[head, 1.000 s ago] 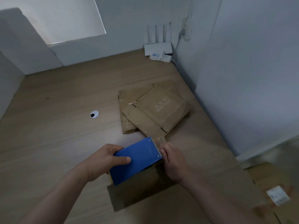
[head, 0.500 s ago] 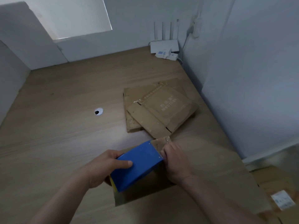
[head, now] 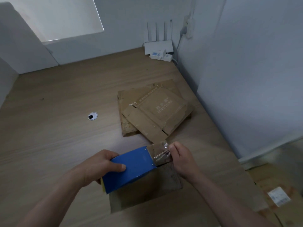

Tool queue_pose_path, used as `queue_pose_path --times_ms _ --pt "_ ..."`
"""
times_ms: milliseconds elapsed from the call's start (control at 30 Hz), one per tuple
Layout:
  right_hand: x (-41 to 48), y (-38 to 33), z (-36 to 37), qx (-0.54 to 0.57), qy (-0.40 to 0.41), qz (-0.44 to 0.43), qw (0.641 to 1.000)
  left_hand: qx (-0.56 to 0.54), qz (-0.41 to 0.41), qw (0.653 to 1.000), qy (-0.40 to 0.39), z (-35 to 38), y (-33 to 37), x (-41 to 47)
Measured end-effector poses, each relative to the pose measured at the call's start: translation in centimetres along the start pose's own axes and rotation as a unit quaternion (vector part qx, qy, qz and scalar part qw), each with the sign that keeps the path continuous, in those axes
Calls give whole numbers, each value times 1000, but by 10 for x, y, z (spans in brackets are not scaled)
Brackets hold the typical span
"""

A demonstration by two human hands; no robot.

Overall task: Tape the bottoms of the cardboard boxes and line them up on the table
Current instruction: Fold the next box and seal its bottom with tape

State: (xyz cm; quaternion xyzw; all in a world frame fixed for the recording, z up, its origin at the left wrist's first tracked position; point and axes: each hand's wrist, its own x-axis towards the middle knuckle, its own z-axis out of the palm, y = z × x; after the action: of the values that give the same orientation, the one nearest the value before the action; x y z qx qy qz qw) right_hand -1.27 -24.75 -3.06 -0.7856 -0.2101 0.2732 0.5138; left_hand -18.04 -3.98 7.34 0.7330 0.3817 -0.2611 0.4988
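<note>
Over the bench point(head: 49, 128), above the cardboard box point(head: 147, 195), the dispenser point(head: 131, 167) is clasped by the left grip point(head: 98, 166) and the tape point(head: 159, 153), judged limp and clingy, is pinched endwise by the right grip point(head: 183, 159).

On the brown wooden table point(head: 49, 145), a stack of flattened brown cardboard boxes point(head: 155, 112) lies right of centre, with a round silver cable hole point(head: 92, 116) to its left, a white four-antenna router point(head: 158, 46) behind it in the far corner, and before it a blue box-shaped tape dispenser point(head: 131, 167) over a flat brown cardboard sheet point(head: 144, 197).
</note>
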Motion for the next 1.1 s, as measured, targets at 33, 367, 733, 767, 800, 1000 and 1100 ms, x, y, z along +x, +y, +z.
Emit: queue_pose_path --times_ms 33,367,733,767,800,1000,1100 --pt "-3 0 0 -5 4 2 1000 11 -1 1000 8 2 2 2" --pt "-45 23 36 -74 192 44 978 74 7 997 12 12 16 10" --pt "-22 24 30 3 173 166 971 111 20 993 24 17 31 15" --pt "-20 25 26 0 158 163 974 118 20 992 27 18 32 16" --pt "-18 26 21 -6 141 155 978 120 19 992 30 18 33 16" --pt "-14 46 15 90 90 191 973 120 16 992 33 19 32 17" --pt "-10 48 19 34 58 189 980 117 13 993 29 18 33 17"
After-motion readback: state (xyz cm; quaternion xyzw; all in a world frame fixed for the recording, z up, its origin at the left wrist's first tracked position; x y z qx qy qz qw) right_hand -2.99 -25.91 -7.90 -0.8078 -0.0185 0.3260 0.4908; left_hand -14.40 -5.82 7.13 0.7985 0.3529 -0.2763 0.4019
